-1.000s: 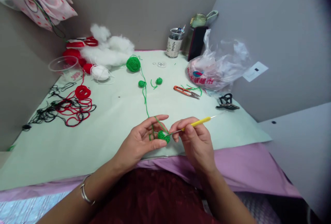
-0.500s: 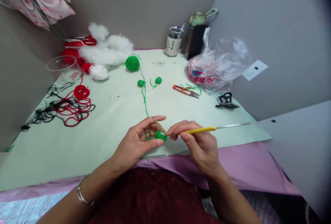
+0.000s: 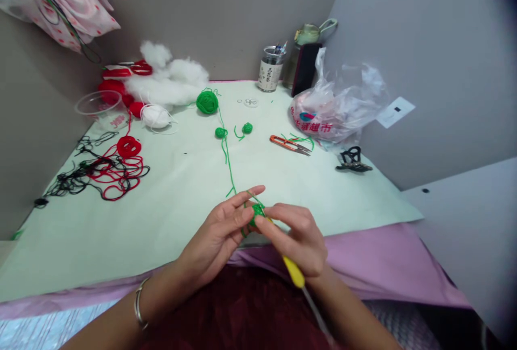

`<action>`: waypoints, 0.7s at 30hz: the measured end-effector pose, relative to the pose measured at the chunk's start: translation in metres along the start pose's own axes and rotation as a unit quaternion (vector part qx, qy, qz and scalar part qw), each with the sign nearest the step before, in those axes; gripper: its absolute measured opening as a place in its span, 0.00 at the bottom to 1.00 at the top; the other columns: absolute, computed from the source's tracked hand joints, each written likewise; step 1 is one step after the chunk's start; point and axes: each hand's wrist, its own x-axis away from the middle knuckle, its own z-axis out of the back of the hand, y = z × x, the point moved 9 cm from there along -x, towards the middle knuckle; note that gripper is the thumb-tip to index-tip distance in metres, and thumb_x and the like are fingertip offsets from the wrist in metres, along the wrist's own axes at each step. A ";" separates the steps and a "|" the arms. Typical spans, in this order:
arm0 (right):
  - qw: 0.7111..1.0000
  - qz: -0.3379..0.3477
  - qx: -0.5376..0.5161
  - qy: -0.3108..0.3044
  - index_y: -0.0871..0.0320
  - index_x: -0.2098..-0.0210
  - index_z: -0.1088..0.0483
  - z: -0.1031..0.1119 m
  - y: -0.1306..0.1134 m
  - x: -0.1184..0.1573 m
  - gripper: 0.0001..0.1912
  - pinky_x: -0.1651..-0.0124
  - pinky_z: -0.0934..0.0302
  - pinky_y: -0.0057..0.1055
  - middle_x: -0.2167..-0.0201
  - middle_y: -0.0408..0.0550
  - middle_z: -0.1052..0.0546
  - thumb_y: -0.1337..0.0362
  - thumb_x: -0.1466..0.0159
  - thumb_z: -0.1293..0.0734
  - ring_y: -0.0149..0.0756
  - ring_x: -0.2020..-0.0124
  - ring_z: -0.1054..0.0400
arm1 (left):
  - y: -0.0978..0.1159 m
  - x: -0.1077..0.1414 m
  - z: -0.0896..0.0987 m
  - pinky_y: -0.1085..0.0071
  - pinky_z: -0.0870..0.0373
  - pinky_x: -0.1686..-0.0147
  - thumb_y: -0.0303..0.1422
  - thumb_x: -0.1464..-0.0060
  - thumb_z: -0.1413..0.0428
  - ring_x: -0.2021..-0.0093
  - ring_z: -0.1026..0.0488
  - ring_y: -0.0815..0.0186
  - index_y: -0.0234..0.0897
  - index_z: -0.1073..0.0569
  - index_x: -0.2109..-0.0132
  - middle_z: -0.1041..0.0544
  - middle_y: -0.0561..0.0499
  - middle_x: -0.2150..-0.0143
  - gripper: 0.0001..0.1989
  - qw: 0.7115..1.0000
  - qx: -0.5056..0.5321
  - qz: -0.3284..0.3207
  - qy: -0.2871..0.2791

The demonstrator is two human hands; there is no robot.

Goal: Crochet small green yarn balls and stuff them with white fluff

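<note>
Between thumb and fingers, my left hand [image 3: 226, 223] pinches a small green crochet piece [image 3: 257, 213], partly covered by both hands. My right hand [image 3: 297, 234] grips a crochet hook [image 3: 294, 272] with a yellow handle; its metal tip meets the green piece, and its long shaft points down toward my lap. Green yarn [image 3: 230, 164] runs over my left fingers and back to a green yarn ball [image 3: 207, 102]. Two small green crocheted balls [image 3: 247, 128] [image 3: 220, 132] lie beyond my hands.
Orange thread snips [image 3: 290, 145] and green scraps lie right of centre, near a black hair claw [image 3: 353, 160]. A plastic bag [image 3: 319, 113], pen cup [image 3: 271, 70] and phone [image 3: 306, 70] stand behind. Tangled red and black yarn [image 3: 105, 169] and white stuffing [image 3: 173, 81] occupy the left.
The crochet hook has swung from pointing right to pointing down toward my lap. My right hand has turned and come closer to my left; my left thumb has moved up over the green piece.
</note>
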 end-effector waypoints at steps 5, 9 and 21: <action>0.957 -0.173 -0.228 0.042 0.50 0.45 0.22 0.004 0.029 -0.002 0.19 0.55 0.25 0.35 0.54 0.49 0.17 0.75 0.29 0.33 0.37 0.55 0.21 | 0.004 -0.003 0.005 0.73 0.31 0.56 0.34 0.49 0.28 0.60 0.26 0.68 0.36 0.22 0.38 0.20 0.47 0.57 0.31 1.000 -0.006 0.019 -0.011; 0.905 -0.278 -0.313 0.078 0.51 0.53 0.19 0.002 0.046 0.005 0.13 0.58 0.27 0.34 0.61 0.46 0.16 0.71 0.28 0.33 0.35 0.62 0.23 | 0.019 -0.003 0.007 0.75 0.33 0.59 0.31 0.52 0.26 0.63 0.29 0.71 0.39 0.19 0.41 0.23 0.52 0.62 0.30 0.998 -0.060 -0.024 0.001; 0.890 -0.345 -0.294 0.054 0.51 0.56 0.17 -0.011 0.054 0.009 0.08 0.65 0.27 0.33 0.67 0.46 0.19 0.64 0.30 0.31 0.35 0.68 0.24 | 0.021 -0.003 0.008 0.67 0.30 0.48 0.30 0.50 0.27 0.52 0.24 0.63 0.44 0.21 0.39 0.20 0.50 0.56 0.30 0.984 -0.151 -0.093 0.014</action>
